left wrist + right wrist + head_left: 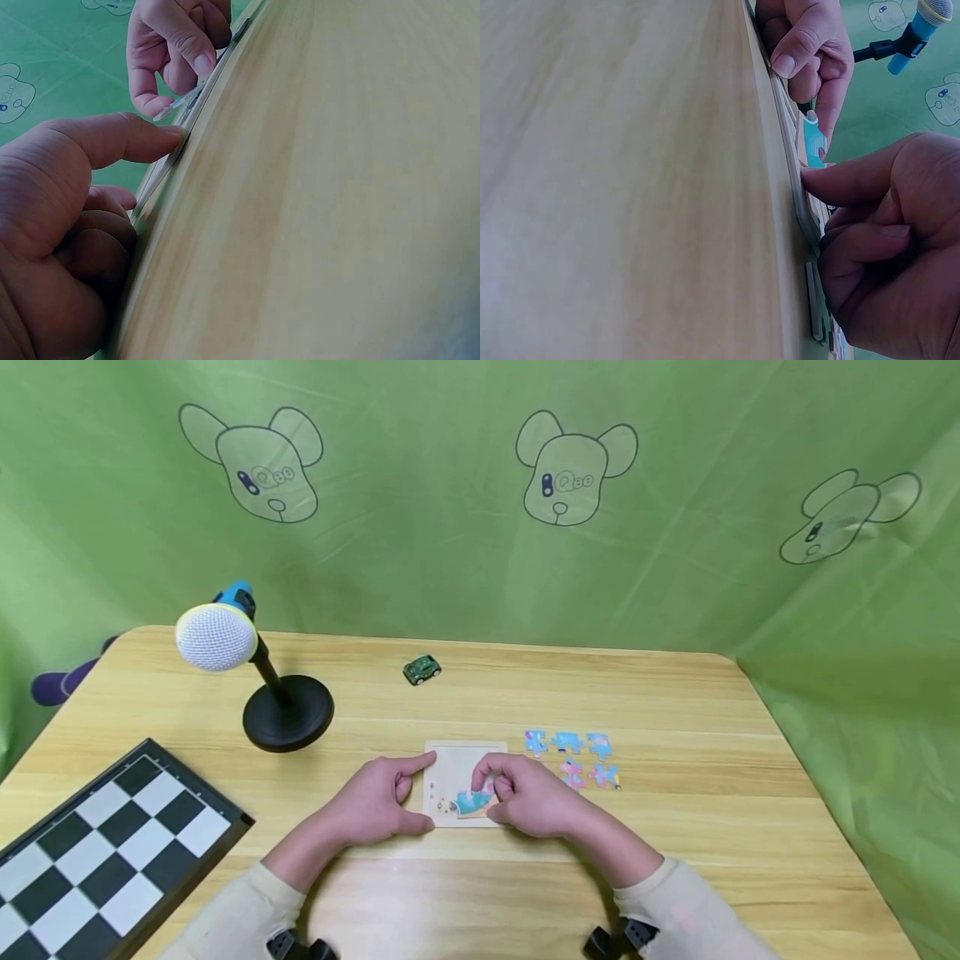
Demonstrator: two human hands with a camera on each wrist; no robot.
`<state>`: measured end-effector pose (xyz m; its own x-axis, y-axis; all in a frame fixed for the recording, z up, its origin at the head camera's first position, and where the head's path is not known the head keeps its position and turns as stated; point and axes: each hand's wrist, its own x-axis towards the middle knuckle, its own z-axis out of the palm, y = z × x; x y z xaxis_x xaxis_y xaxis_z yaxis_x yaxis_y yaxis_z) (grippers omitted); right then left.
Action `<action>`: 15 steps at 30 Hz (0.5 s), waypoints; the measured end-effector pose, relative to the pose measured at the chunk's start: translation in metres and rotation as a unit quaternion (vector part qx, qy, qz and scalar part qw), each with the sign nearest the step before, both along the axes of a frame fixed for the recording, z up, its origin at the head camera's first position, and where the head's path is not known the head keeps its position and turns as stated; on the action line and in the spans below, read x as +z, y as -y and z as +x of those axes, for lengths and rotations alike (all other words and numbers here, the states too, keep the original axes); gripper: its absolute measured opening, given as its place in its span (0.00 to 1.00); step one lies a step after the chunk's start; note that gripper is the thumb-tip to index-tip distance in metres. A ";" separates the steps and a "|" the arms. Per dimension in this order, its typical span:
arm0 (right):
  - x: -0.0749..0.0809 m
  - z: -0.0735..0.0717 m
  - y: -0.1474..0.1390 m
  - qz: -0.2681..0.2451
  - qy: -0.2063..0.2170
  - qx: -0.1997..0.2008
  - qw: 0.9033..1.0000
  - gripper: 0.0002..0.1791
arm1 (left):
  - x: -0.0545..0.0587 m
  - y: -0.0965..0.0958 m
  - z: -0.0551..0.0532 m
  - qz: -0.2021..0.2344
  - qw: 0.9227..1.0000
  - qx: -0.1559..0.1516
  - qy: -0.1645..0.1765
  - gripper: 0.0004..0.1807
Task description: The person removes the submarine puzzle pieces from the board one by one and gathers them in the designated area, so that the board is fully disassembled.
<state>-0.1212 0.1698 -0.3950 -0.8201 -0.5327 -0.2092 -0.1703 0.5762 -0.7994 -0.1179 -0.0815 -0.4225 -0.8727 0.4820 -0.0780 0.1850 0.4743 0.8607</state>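
Observation:
A pale puzzle tray (444,768) lies flat on the wooden table, with a few blue and tan pieces in its lower right part. My left hand (380,802) steadies the tray's left side, the straight index finger at its upper left corner and the straight thumb at the lower left. Its other fingers are bent inward. Over the tray's right side, my right hand (536,795) pinches a blue puzzle piece (813,142) between thumb and index finger; the piece tilts up from the tray in the left wrist view. The right hand hides the tray's right edge.
Several loose puzzle pieces (567,742) lie right of the tray. A green toy car (422,669) stands farther back. At the left are a microphone (217,637) on a black round stand (288,714) and a checkered board (116,852). A green curtain (450,527) hangs behind the table.

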 end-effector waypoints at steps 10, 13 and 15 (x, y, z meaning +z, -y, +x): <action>0.005 0.002 -0.001 -0.016 0.016 0.003 1.000 0.20 | 0.000 0.000 0.000 0.000 1.000 -0.001 0.000 0.46; 0.003 0.003 -0.001 -0.006 0.008 -0.001 1.000 0.19 | 0.000 0.000 0.000 0.002 1.000 -0.002 0.003 0.46; -0.001 0.003 -0.001 0.011 -0.004 -0.003 1.000 0.18 | 0.000 0.001 0.000 0.003 1.000 -0.002 0.004 0.46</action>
